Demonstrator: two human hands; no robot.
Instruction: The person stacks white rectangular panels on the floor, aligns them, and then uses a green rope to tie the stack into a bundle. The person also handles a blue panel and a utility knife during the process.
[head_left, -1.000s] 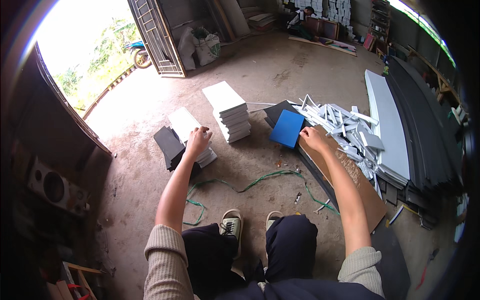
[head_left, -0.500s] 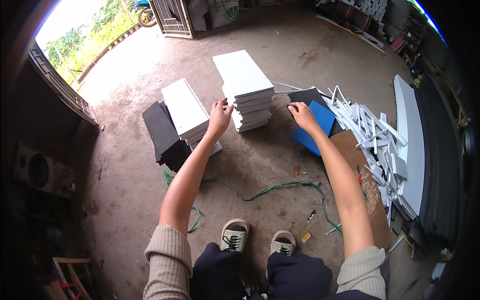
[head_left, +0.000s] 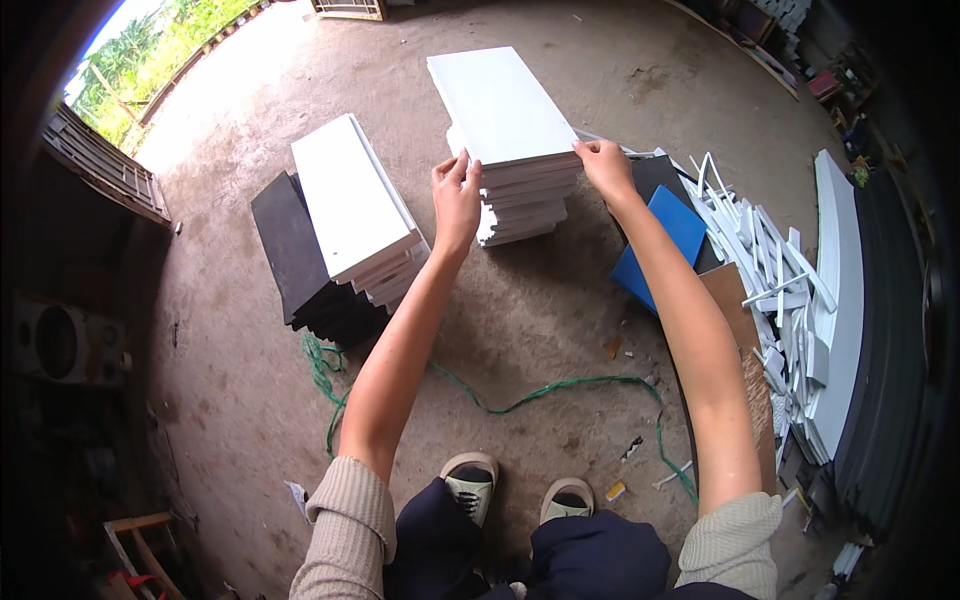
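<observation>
A stack of white rectangular boards (head_left: 530, 205) stands on the floor ahead of me, its layers uneven at the sides. My left hand (head_left: 457, 205) has its fingers at the near left corner of the top white board (head_left: 500, 105), thumb against the near edge. At the near right corner, my right hand (head_left: 607, 170) pinches the same board between thumb and fingers. The board lies level on the pile. To the left is a second stack of white boards (head_left: 355, 195), beside and partly over a pile of black boards (head_left: 290, 250).
On the right lie a blue sheet (head_left: 675, 235), a heap of white offcut strips (head_left: 775, 260), a brown board (head_left: 730, 300) and long white panels (head_left: 840, 300). A green string (head_left: 540, 390) crosses the floor before my shoes (head_left: 470, 487). A speaker-like box (head_left: 65, 340) stands far left.
Both hands have come to the near corners of the top white board and closed on it. My view has shifted, with the stacks now higher in the picture.
</observation>
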